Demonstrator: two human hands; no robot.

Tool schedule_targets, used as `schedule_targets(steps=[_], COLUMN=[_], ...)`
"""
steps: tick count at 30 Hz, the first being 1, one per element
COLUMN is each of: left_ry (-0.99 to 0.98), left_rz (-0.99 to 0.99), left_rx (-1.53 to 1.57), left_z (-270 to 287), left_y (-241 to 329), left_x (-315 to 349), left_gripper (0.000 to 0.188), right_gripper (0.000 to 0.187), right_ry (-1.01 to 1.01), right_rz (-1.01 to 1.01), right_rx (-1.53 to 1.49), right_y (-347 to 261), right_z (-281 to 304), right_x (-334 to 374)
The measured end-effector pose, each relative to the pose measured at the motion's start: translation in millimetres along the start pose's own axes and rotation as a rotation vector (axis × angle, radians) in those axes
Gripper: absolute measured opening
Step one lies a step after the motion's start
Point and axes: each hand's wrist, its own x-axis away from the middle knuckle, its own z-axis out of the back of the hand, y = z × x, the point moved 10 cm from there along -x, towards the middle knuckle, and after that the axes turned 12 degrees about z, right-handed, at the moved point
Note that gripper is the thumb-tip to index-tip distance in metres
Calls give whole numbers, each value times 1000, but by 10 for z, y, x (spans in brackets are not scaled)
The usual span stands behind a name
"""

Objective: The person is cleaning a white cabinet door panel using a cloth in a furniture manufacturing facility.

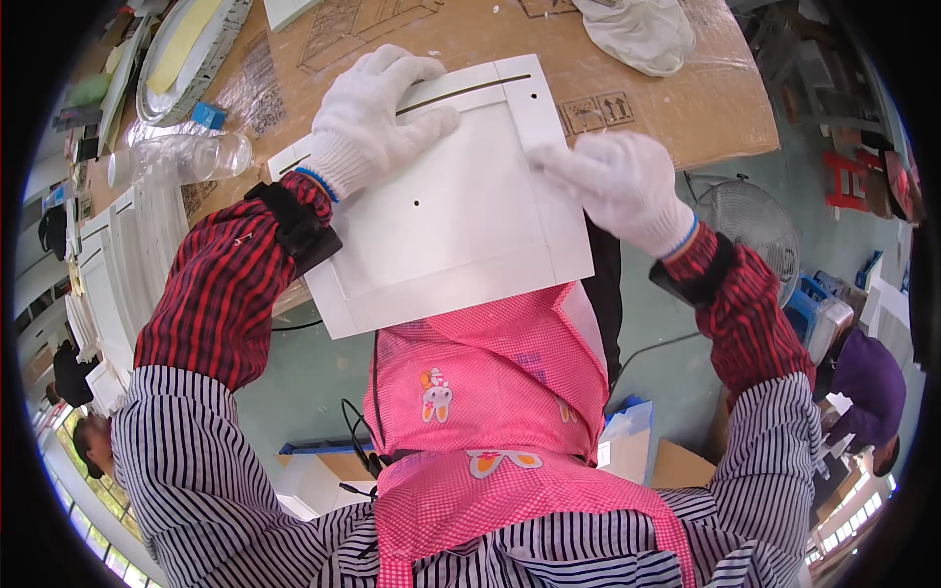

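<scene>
A white rectangular panel (461, 206) with a recessed middle, a dark slot along its far edge and small dark holes lies partly on the cardboard-covered table and juts out over my lap. My left hand (377, 122), in a white knitted glove, holds the panel at its far left part, thumb across the face and fingers at the far edge. At the panel's right border is my right hand (622, 181), gloved alike and slightly blurred. Its fingers are drawn together and point at the border; anything pinched in them is hidden.
Brown cardboard (676, 108) covers the table. A crumpled white cloth (642, 34) lies at the far right, a clear plastic bottle (211, 157) and small blue block (208, 115) at left. White panels (137, 265) are stacked left. A floor fan (750, 225) stands right; a person (867, 392) is beyond.
</scene>
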Motion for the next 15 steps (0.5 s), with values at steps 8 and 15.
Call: schedule_targets(steps=[8, 15], left_ry=[-9, -42], left_rz=[19, 81], left_rx=[-21, -15], left_z=[-2, -1], left_y=[-19, -27], left_x=[11, 22], left_gripper=[50, 49], right_gripper=[41, 38], right_ry=[-241, -263], right_rz=[89, 156], right_rx=[-124, -90], right_y=[-466, -747], right_z=[-30, 108], right_x=[401, 532])
